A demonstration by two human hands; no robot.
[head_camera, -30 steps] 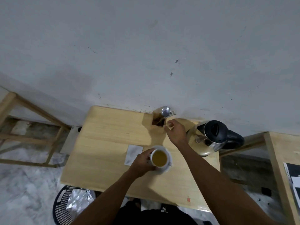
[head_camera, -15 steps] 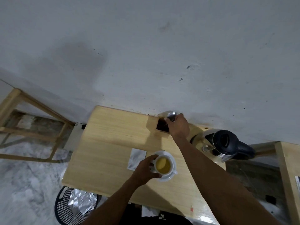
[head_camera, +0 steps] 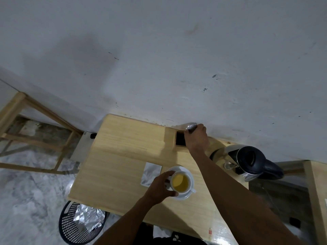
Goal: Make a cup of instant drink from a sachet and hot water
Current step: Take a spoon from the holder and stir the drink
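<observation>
A white cup (head_camera: 181,182) of yellow drink stands on a white saucer (head_camera: 185,196) near the front of the wooden table (head_camera: 123,152). My left hand (head_camera: 159,187) grips the cup's left side. A silver sachet (head_camera: 151,174) lies flat just left of the saucer. At the table's back edge stands a wooden cutlery holder (head_camera: 177,140). My right hand (head_camera: 197,138) is over it, fingers closed around a metal spoon (head_camera: 191,126) whose bowl sticks out above my fingers. A steel kettle with a black lid (head_camera: 249,161) stands to the right.
The table backs onto a grey wall (head_camera: 159,59). A black mesh bin (head_camera: 81,223) with crumpled foil sits on the floor at the front left. A wooden frame (head_camera: 35,121) stands to the left, another wooden table (head_camera: 318,191) at the far right.
My right hand has moved from beside the holder to over it and closed on the spoon. My left hand has stayed on the cup. The view has shifted, so the table sits further right.
</observation>
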